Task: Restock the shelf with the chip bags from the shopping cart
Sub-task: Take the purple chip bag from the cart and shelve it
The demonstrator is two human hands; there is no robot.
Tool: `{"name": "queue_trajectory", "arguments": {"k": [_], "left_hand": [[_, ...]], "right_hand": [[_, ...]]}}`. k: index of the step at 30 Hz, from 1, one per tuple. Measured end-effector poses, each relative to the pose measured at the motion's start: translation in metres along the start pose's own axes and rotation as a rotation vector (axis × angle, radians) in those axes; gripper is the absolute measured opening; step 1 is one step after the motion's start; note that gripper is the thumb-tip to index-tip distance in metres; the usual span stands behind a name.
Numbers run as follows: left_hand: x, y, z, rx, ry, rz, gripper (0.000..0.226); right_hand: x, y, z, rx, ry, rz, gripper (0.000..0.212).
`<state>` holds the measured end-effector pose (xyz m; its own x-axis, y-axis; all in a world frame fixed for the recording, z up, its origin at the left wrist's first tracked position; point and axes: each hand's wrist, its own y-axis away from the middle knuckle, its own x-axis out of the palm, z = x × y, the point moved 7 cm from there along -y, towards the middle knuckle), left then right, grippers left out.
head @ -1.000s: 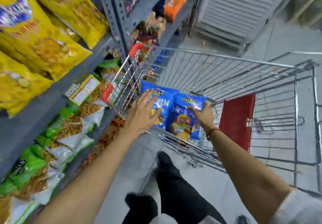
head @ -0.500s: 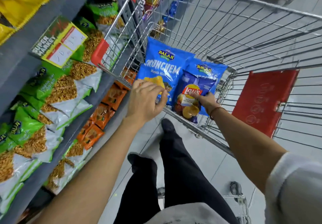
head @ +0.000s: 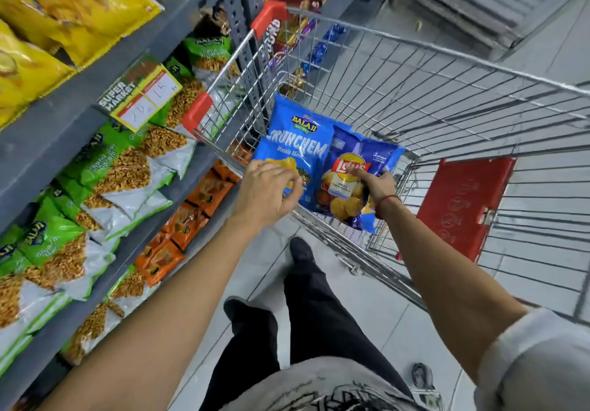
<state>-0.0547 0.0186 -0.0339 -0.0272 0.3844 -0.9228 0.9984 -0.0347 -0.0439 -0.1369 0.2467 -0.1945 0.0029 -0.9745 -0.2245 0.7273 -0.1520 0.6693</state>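
Observation:
Two blue chip bags stand in the near corner of the wire shopping cart [head: 399, 69]. My left hand [head: 268, 190] pinches the lower edge of the light blue Balaji Crunchem bag [head: 295, 145]. To its right, my right hand [head: 375, 184] grips the darker blue Lay's bag [head: 346, 180] by its lower right side, thumb across the front. A third blue bag [head: 381, 155] shows behind the Lay's bag. The grey shelf [head: 64, 129] runs along the left.
The shelves hold yellow bags [head: 64, 11] on top, green and white snack bags [head: 121, 168] in the middle, and orange packets [head: 191, 215] lower down. A price tag [head: 140, 94] hangs on the shelf edge. The cart's red child-seat flap [head: 463, 206] is at right. My legs stand on the tiled floor.
The view has tilted and drawn closer to the cart. My left hand closed from flat onto the Crunchem bag, and my right hand slid down to grip the Lay's bag.

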Motion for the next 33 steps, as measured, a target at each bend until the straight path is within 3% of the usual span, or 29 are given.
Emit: {"name": "queue_trajectory", "arguments": {"k": [3, 7, 10, 13, 17, 21, 27, 33], "left_hand": [[-0.011, -0.001, -0.002, -0.033, 0.044, -0.007, 0.043], [-0.056, -0.005, 0.001, -0.067, 0.077, -0.148, 0.038], [-0.123, -0.003, 0.005, -0.064, 0.087, -0.332, 0.031], [-0.214, 0.015, 0.002, -0.010, 0.010, -0.568, 0.030], [-0.338, 0.062, -0.006, 0.041, -0.115, -0.853, 0.030], [-0.434, 0.118, -0.007, 0.011, -0.285, -1.006, 0.028], [-0.534, 0.218, 0.007, -0.150, -0.518, -1.209, 0.030], [-0.576, 0.322, 0.051, -0.468, -0.610, -1.267, 0.029]], "right_hand": [[-0.003, 0.023, 0.045, -0.137, -0.093, 0.018, 0.058], [0.007, 0.069, 0.127, -0.342, -0.166, 0.054, 0.059], [0.020, 0.122, 0.197, -0.500, -0.175, 0.090, 0.052], [0.034, 0.186, 0.266, -0.696, -0.236, 0.144, 0.030], [0.069, 0.293, 0.342, -0.873, -0.371, 0.357, 0.024], [0.112, 0.402, 0.397, -1.025, -0.456, 0.590, 0.017], [0.178, 0.540, 0.444, -1.179, -0.512, 0.887, 0.012], [0.250, 0.647, 0.451, -1.265, -0.476, 1.100, 0.014]]}}
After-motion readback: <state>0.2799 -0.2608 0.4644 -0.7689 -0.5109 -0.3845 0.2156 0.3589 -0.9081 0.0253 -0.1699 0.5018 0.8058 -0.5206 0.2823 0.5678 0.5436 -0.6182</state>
